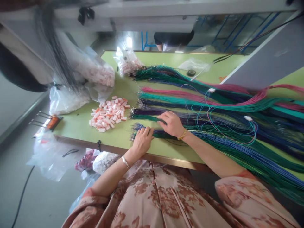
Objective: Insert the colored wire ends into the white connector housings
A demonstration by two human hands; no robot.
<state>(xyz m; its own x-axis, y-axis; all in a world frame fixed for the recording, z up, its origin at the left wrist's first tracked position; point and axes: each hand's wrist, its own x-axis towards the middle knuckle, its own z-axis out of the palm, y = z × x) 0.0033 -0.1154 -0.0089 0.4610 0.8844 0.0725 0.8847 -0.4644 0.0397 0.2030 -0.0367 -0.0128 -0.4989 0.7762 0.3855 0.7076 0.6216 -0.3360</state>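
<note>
My left hand (143,140) rests on the near bundle of blue and green wires (201,136), close to its tips, with the fingers bent and close together. To the right, my right hand (173,125) has its fingers curled at a green wire bundle (147,117). Beyond the hands lie purple and grey wires (149,110), then turquoise wires (161,97) and pink wires (166,91). Left of the wire tips is a loose pile of small white and orange connectors (109,114).
Bags of connectors (102,74) stand at the back left of the green table (85,126). An orange block with metal prongs (53,122) sits at the left corner. Black tape (191,73) lies at the back; a person (174,38) is beyond.
</note>
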